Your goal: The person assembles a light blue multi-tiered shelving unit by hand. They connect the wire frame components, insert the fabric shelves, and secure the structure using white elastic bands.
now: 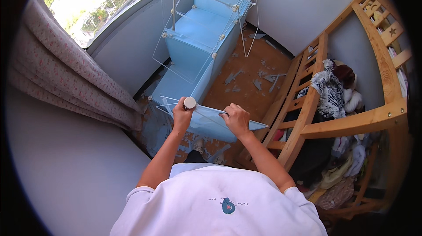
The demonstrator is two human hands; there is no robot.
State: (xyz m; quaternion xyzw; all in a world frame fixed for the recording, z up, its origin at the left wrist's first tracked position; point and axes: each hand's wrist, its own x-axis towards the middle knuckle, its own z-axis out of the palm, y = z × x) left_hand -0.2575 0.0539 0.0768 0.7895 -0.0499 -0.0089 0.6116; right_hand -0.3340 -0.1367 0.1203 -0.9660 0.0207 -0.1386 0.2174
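My left hand point(180, 116) is closed around a piece with a round, flat, cream-coloured end point(189, 102). The rest of that piece is hidden in the fist, so its kind cannot be told. My right hand point(237, 120) grips the upper edge of a translucent light-blue panel point(213, 127), fingers curled over it. The panel slants down in front of me, below both hands. Just beyond it stands a light-blue panelled rack point(193, 47) with white wire frames and cream corner connectors.
A wooden bed frame point(312, 91) with slats runs along the right, heaped with clothes and a striped furry item point(330, 88). Pinkish curtains point(70, 64) hang at the left beside a window point(101, 3). Blue flakes point(233, 77) litter the brown floor point(246, 91).
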